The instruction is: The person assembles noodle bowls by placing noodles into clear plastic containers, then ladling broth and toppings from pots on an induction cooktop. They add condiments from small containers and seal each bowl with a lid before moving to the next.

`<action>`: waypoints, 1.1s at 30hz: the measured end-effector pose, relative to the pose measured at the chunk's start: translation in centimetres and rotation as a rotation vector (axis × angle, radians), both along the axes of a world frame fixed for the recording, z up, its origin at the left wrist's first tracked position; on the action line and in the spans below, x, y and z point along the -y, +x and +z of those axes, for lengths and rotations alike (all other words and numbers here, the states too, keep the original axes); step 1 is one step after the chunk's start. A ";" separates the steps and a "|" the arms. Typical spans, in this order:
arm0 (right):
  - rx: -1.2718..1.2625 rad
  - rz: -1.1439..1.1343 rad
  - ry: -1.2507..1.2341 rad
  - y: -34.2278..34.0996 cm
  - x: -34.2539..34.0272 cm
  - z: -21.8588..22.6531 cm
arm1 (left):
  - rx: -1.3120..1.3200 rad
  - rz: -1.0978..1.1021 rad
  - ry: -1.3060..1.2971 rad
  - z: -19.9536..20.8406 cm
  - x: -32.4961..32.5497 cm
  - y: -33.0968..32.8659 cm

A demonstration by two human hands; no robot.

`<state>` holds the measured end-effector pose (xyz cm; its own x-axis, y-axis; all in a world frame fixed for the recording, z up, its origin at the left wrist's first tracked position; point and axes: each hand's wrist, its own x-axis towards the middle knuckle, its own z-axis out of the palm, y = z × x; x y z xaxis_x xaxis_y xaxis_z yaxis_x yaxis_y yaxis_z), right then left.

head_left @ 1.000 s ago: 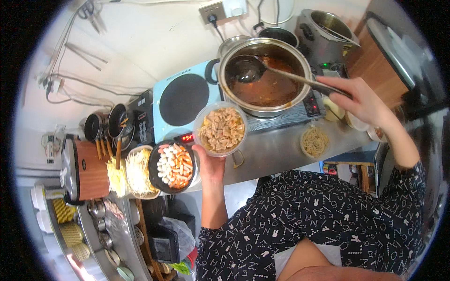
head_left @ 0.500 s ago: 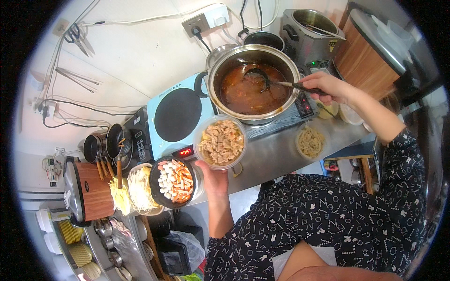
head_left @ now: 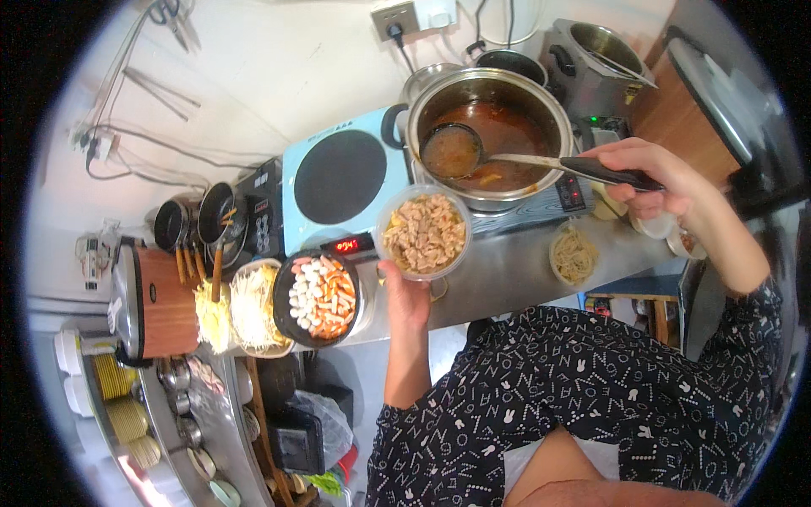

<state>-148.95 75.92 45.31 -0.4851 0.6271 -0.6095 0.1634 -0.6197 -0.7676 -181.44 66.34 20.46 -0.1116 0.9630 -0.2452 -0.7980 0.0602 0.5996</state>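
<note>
My left hand [head_left: 405, 293] holds a clear round bowl [head_left: 424, 233] of pale chopped food up beside the cooker. My right hand [head_left: 649, 171] grips the black handle of a metal ladle [head_left: 454, 150]. The ladle's cup is full of brown broth and hangs over the left rim of a large steel pot [head_left: 489, 128]. The pot holds reddish-brown soup and stands on a light blue double induction cooker [head_left: 340, 175], whose left black plate is bare.
A black bowl [head_left: 319, 297] of white and orange pieces sits left of my left hand, beside bowls of noodles [head_left: 253, 306]. A small tub of noodles [head_left: 574, 254] rests on the steel counter. Pans, a wood-sided appliance [head_left: 150, 302] and another steel pot [head_left: 596, 52] stand around.
The ladle has come up out of the soup, filled, and moved left toward the held bowl. The bowl has shifted slightly closer to the pot.
</note>
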 end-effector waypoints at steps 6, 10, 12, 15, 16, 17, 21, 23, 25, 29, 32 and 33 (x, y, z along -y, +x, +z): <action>-0.052 0.067 -0.124 -2.2 1.2 0.0 | 0.007 0.019 0.007 0.1 0.1 0.1; 0.004 0.122 -0.049 -3.4 1.9 -0.6 | -0.002 0.048 -0.052 1.0 0.6 -0.1; 0.043 0.153 0.022 -3.9 2.2 -0.8 | 0.000 0.063 -0.059 1.4 0.8 -0.2; 0.083 0.191 0.126 -4.5 2.6 -0.9 | 0.011 0.090 -0.020 1.8 0.9 -0.1; 0.096 0.197 0.157 -4.6 2.7 -1.0 | 0.015 0.088 -0.011 1.8 0.9 -0.1; 0.109 0.201 0.189 -4.7 2.8 -1.0 | 0.020 0.086 -0.001 1.9 0.9 -0.1; 0.113 0.171 0.191 -4.2 2.5 -1.1 | 0.020 0.100 0.007 2.0 0.8 -0.1; 0.043 0.134 0.109 -3.7 2.1 -1.1 | 0.023 0.087 0.017 2.0 0.7 -0.2; -0.065 0.062 -0.054 -2.8 1.6 -1.0 | 0.021 0.076 0.024 2.2 0.5 -0.2; -0.150 -0.142 -0.190 -0.7 1.4 -1.3 | 0.012 0.077 0.009 2.4 0.4 -0.1; -0.121 -0.122 -0.052 0.8 1.0 -2.1 | -0.008 0.103 0.009 2.5 0.5 0.0; -0.109 -0.126 -0.002 1.3 0.8 -2.4 | -0.023 0.101 0.038 2.5 0.5 0.1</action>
